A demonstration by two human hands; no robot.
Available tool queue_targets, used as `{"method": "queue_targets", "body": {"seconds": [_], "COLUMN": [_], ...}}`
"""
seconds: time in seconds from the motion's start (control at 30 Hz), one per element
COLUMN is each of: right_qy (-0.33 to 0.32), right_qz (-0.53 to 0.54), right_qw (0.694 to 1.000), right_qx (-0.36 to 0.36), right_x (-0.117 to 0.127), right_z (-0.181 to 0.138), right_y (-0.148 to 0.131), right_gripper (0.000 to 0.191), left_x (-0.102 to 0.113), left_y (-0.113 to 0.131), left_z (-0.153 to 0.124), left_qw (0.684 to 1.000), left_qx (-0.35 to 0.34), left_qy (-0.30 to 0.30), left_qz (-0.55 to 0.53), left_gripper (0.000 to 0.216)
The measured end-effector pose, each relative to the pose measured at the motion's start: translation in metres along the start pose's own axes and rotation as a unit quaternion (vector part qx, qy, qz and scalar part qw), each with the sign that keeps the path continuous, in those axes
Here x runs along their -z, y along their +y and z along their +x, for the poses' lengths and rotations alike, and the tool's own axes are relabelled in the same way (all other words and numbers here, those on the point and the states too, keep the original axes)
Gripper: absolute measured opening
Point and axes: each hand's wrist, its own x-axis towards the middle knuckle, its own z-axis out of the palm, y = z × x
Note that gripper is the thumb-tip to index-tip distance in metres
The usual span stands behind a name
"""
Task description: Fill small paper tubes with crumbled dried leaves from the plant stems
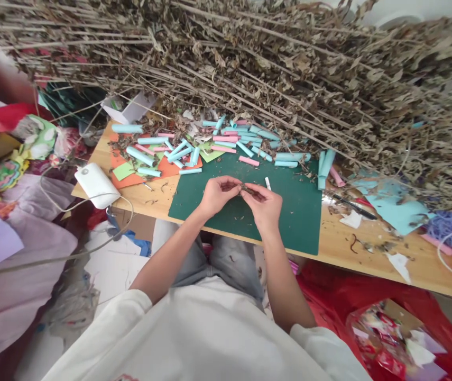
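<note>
Both hands meet over the dark green cutting mat (218,211), fingertips pinched together. Between them is a small bit of dried plant (245,187), brown and crumbly. My left hand (218,194) grips its left end, and my right hand (264,205) pinches it from the right. A small white cylinder (267,183) lies on the mat just behind my right hand. Beyond the mat are several rolled blue paper tubes (142,157) and pink paper tubes (248,161), scattered among plant crumbs.
A large heap of dried stalks (226,63) covers the back of the wooden table (368,254). A white power bank (97,185) with a cable sits at the left edge. Blue paper (396,203) and a black pen (354,207) lie right. A red bag (329,296) hangs below.
</note>
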Motion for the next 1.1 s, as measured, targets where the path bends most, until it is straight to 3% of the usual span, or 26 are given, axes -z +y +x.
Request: {"method": "queue_targets", "body": {"seconds": [0.2,0.47,0.7,0.83,1.0,1.1], "right_qy": [0.048,0.140,0.058,0.065,0.139,0.085], "right_qz": [-0.076,-0.020,-0.049,-0.049,0.052,0.046], "right_qw": [0.996,0.990,0.997,0.997,0.989,0.995], "right_qx": [0.022,-0.004,-0.002,-0.004,-0.020,-0.002], "right_x": [-0.004,-0.014,-0.005,-0.011,-0.014,-0.010], "right_z": [-0.008,-0.010,-0.012,-0.011,-0.002,-0.001], "right_y": [0.001,0.005,0.000,-0.001,0.001,-0.002], "right_gripper": [0.014,0.016,0.020,0.017,0.017,0.025], "left_x": [-0.006,0.001,0.004,0.003,0.001,0.000], "left_y": [-0.006,-0.003,0.004,0.005,0.008,0.009], "left_z": [-0.004,-0.001,0.003,0.005,0.004,0.003], "left_qw": [1.000,0.999,0.994,0.995,1.000,0.999], "left_qx": [0.008,-0.022,0.000,0.003,0.009,0.022], "left_qy": [-0.009,0.002,-0.079,-0.072,0.008,0.017], "left_qz": [0.014,0.048,0.074,0.075,0.005,-0.026], "left_gripper": [0.023,0.018,0.030,0.025,0.027,0.031]}}
